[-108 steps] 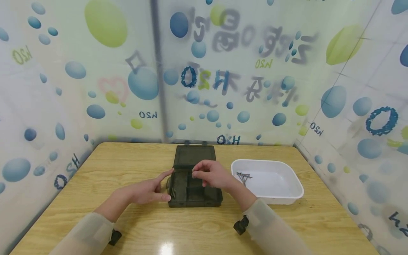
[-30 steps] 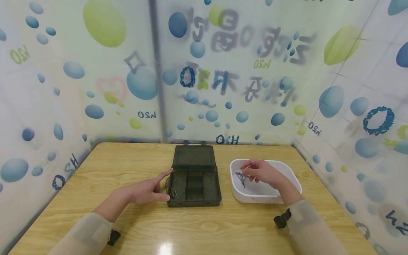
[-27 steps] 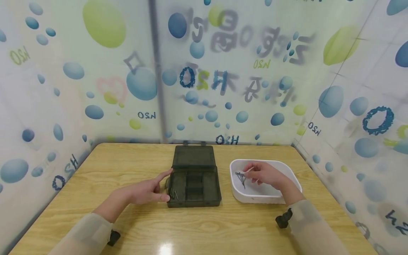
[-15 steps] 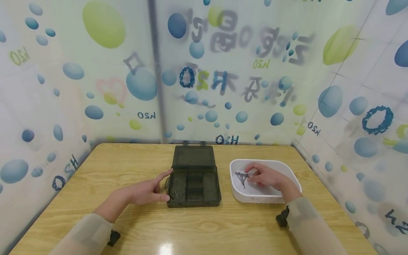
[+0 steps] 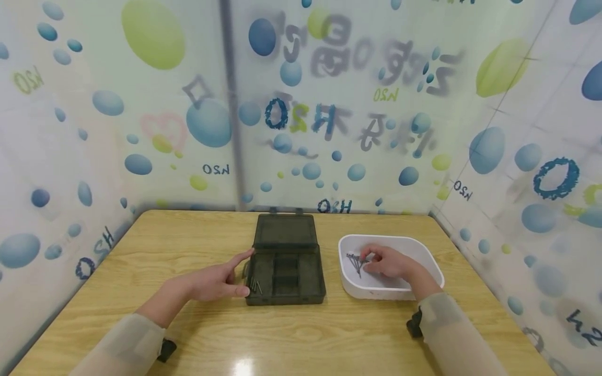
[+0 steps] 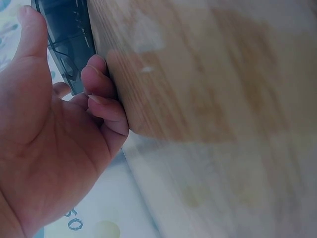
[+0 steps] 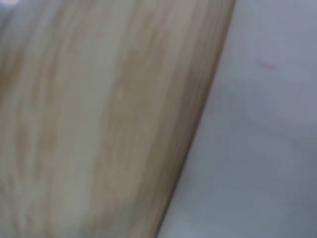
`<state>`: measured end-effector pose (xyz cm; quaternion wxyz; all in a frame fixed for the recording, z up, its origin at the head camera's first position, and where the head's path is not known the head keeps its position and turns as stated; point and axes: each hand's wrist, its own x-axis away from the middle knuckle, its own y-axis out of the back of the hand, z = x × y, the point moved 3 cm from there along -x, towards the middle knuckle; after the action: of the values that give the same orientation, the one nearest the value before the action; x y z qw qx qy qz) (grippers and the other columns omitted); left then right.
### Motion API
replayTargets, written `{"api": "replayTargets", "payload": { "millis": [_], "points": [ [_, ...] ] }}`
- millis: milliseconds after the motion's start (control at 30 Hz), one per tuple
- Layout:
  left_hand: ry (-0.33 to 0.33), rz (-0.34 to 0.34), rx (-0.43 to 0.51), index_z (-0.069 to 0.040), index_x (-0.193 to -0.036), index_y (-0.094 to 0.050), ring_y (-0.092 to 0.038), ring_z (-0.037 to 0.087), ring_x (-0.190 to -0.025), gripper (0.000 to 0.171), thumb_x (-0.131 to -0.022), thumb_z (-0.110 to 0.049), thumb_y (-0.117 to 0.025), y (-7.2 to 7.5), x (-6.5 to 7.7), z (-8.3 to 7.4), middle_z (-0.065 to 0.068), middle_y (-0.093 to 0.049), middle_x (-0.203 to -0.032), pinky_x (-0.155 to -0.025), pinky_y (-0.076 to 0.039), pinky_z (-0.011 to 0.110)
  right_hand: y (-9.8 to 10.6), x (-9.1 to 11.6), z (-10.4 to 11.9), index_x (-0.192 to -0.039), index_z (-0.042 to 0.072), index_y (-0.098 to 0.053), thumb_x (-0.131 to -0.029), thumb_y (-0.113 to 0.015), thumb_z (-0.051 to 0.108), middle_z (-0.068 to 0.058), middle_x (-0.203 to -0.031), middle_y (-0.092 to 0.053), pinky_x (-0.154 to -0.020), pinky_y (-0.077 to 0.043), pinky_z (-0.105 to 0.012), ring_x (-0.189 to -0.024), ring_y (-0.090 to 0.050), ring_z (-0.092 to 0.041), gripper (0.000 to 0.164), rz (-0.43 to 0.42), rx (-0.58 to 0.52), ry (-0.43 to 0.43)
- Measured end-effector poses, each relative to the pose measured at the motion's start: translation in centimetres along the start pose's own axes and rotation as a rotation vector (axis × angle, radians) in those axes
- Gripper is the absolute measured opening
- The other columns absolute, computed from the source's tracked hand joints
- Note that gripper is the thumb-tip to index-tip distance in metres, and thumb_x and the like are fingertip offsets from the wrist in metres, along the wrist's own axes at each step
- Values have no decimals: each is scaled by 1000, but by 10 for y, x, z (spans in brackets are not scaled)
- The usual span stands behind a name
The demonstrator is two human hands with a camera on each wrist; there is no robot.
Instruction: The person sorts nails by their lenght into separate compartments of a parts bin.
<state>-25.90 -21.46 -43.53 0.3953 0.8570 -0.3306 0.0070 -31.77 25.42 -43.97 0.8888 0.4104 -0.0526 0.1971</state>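
Observation:
In the head view my left hand [image 5: 213, 282] rests against the left side of a dark, see-through compartment box [image 5: 287, 298] whose lid [image 5: 287, 230] is raised. Its index finger and thumb are extended, touching the box's edge. The left wrist view shows that thumb on the box [image 6: 67, 29] and the other fingers bent beside it. A few thin metal pins [image 5: 255, 285] lie in the left compartment. My right hand [image 5: 388, 262] reaches into a white tray [image 5: 348, 286], index finger and thumb at a pile of thin, headed metal nails or screws [image 5: 356, 262]; I cannot tell whether it pinches one.
The box and tray stand apart on a wood-grain table [image 5: 188, 334]. A patterned curtain [image 5: 301, 156] hangs behind the table and along both sides. The right wrist view holds the blurred tabletop [image 7: 89, 124] and the tray's white wall [image 7: 257, 148].
My right hand moved from above the box to the tray on the right, then lowered to the metal pile. Another pin shows in the box's left compartment. My left hand stays in place.

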Motion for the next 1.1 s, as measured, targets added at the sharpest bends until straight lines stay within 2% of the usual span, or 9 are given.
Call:
{"api": "replayTargets", "payload": {
  "millis": [367, 700, 967, 1100],
  "points": [
    [14, -3, 4, -24, -179, -3, -46, 16, -72, 104, -106, -48, -73, 1, 1, 1, 3, -56, -82, -67, -38, 32, -3, -2, 3, -113, 17, -71, -104, -75, 15, -6, -96, -54, -81, -37, -37, -93, -51, -24, 10, -11, 29, -6],
    [7, -3, 5, -24, -179, -3, -46, 16, -71, 104, -106, -47, -73, 1, 1, 1, 3, -57, -83, -66, -38, 31, -3, -5, 0, -108, 17, -70, -105, -75, 17, -5, -98, -60, -83, -40, -37, -94, -55, -23, 6, 1, 77, 1],
    [-6, -2, -9, -23, -179, -3, -47, 16, -72, 104, -106, -48, -73, 0, -1, 1, 3, -57, -83, -67, -39, 31, 2, 1, 1, -106, 19, -73, -105, -77, 23, -4, -104, -64, -84, -43, -37, -99, -57, -23, 6, 5, 83, -14],
    [-5, -1, -2, -23, -179, -3, -47, 16, -72, 104, -106, -47, -73, 0, -1, 1, 3, -57, -83, -67, -39, 31, 7, 7, 6, -107, 18, -75, -104, -77, 22, -4, -104, -65, -83, -45, -36, -98, -57, -23, 5, -10, 64, 13]
  ]
}}
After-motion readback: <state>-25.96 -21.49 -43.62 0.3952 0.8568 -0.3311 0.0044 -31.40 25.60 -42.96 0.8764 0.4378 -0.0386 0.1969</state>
